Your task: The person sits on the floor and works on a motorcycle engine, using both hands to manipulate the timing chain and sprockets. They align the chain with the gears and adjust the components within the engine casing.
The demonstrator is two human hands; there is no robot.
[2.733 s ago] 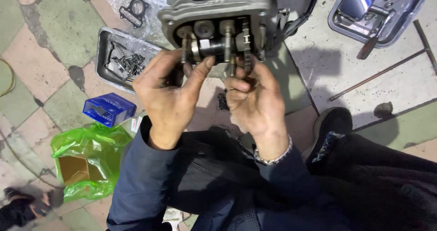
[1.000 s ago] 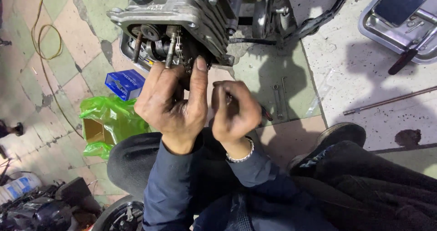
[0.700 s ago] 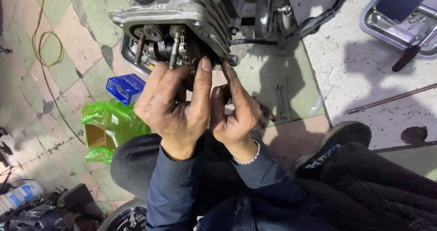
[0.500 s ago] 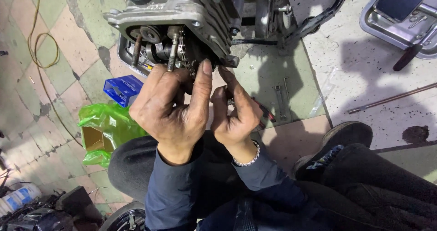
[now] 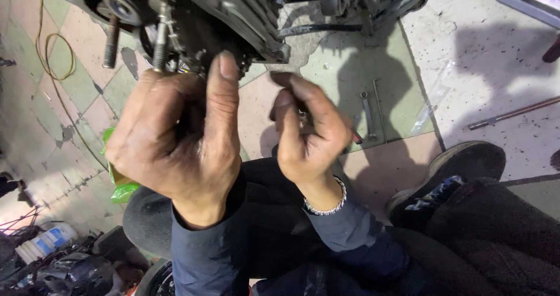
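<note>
A grey finned engine cylinder head (image 5: 233,7) fills the top of the head view, its open side with studs (image 5: 159,36) and a round sprocket (image 5: 119,4) facing me. My left hand (image 5: 178,138) is raised right under it, fingers curled, forefinger tip touching the head's lower edge; what it grips is hidden. My right hand (image 5: 309,135) sits just right of it, fingers pinched on a small metal part (image 5: 303,120) that barely shows.
A spanner (image 5: 366,114) and a thin rod (image 5: 379,106) lie on the tiled floor to the right, a long metal bar (image 5: 513,113) farther right. A green bag (image 5: 119,185) peeks out behind my left wrist. My shoe (image 5: 461,167) rests at right.
The view has closed in on the engine head and both hands. My hands stay together below its open side; the right hand's fingers have closed tighter around the small part.
</note>
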